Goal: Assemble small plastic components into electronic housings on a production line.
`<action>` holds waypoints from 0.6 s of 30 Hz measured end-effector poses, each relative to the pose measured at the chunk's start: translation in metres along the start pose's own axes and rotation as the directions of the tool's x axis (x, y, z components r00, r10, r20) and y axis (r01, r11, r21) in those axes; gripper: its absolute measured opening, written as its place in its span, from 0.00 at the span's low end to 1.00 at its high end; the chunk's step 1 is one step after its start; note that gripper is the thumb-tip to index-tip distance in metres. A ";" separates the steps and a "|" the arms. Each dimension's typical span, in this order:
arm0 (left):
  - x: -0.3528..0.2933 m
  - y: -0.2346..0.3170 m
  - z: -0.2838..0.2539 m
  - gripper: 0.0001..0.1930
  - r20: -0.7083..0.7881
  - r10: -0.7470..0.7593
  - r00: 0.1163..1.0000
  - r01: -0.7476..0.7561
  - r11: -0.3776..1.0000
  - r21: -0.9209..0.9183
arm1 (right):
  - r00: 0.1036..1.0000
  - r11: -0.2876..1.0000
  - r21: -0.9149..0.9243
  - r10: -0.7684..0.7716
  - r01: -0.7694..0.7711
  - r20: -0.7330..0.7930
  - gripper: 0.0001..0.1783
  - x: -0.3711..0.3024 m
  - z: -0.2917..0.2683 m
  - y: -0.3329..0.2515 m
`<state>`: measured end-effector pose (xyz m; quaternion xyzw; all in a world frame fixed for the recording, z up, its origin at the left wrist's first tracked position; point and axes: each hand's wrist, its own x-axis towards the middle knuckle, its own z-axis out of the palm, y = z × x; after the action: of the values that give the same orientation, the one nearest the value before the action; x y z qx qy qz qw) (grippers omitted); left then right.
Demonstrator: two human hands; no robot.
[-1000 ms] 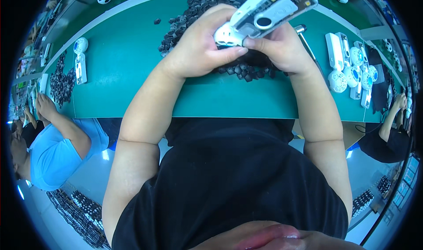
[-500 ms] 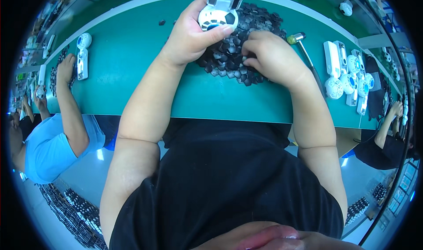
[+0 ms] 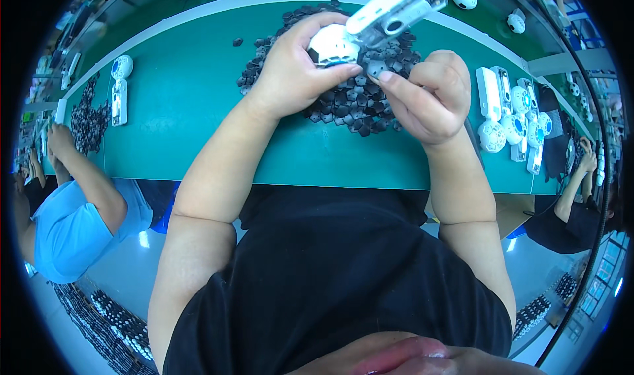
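My left hand (image 3: 297, 68) grips a white plastic toy (image 3: 376, 22) with a round ball-shaped end and a long flat handle, held above a pile of small black plastic pieces (image 3: 350, 94) on the green table (image 3: 185, 104). My right hand (image 3: 429, 98) is curled beside it, thumb and forefinger pinching a small pale piece (image 3: 378, 68) just under the toy's round end.
Finished white toys (image 3: 512, 117) lie in a row at the right. Another white toy (image 3: 120, 91) and a second dark pile (image 3: 86, 114) sit at the left, where a person in a blue shirt (image 3: 66, 216) works. Another person (image 3: 574, 197) sits at the right.
The white toy has tilted, its handle now pointing up to the right. My right hand has lifted off the black pile and come up beside the toy's round end.
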<state>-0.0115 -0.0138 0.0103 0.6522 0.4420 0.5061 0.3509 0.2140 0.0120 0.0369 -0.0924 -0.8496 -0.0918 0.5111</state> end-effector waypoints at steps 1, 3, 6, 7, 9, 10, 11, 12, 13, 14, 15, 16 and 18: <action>-0.002 0.003 0.003 0.29 0.008 0.011 1.000 -0.011 1.000 0.024 | 1.000 1.000 0.018 0.016 -0.016 0.003 0.12 0.000 0.001 -0.002; -0.005 0.008 0.007 0.28 0.023 0.021 1.000 -0.022 0.999 0.049 | 0.999 0.999 0.031 0.036 -0.036 0.004 0.10 0.004 0.003 -0.006; -0.007 0.016 0.008 0.26 0.078 0.034 0.996 -0.048 0.982 0.182 | 0.939 0.950 0.054 0.295 -0.308 0.176 0.06 0.016 0.003 -0.003; -0.007 0.016 0.008 0.26 0.080 0.033 0.996 -0.047 0.982 0.184 | 0.939 0.949 0.054 0.296 -0.310 0.174 0.06 0.017 0.002 -0.001; -0.009 0.015 0.007 0.25 0.165 0.122 0.979 -0.164 0.950 0.268 | 0.871 0.913 0.075 0.353 -0.400 0.341 0.03 0.015 -0.003 0.004; -0.009 0.015 0.007 0.24 0.211 0.162 0.964 -0.222 0.926 0.304 | 0.826 0.892 0.080 0.374 -0.445 0.422 0.02 0.013 -0.006 0.005; -0.009 0.015 0.007 0.24 0.214 0.161 0.964 -0.222 0.926 0.306 | 0.826 0.891 0.081 0.376 -0.447 0.420 0.02 0.013 -0.008 0.007; -0.009 0.014 0.008 0.24 0.221 0.164 0.961 -0.228 0.924 0.306 | 0.810 0.886 0.088 0.373 -0.456 0.452 0.02 0.012 -0.011 0.009; -0.009 0.013 0.009 0.24 0.228 0.168 0.959 -0.234 0.922 0.307 | 0.794 0.880 0.094 0.367 -0.465 0.484 0.03 0.012 -0.013 0.011; -0.009 0.012 0.009 0.24 0.236 0.171 0.957 -0.241 0.921 0.308 | 0.777 0.875 0.101 0.361 -0.473 0.515 0.04 0.012 -0.013 0.012; -0.008 0.011 0.009 0.24 0.238 0.170 0.956 -0.241 0.920 0.311 | 0.779 0.874 0.103 0.362 -0.474 0.512 0.04 0.012 -0.012 0.012; -0.007 0.011 0.009 0.24 0.252 0.167 0.953 -0.242 0.921 0.306 | 0.761 0.879 0.070 0.366 -0.472 0.536 0.04 0.013 -0.012 0.011; -0.004 0.012 0.008 0.23 0.277 0.164 0.947 -0.247 0.921 0.300 | 0.724 0.887 0.006 0.374 -0.462 0.580 0.03 0.015 -0.013 0.009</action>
<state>-0.0013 -0.0226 0.0180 0.8026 0.4020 0.3739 0.2333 0.2207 0.0181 0.0566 -0.2661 -0.9231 0.1214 0.2499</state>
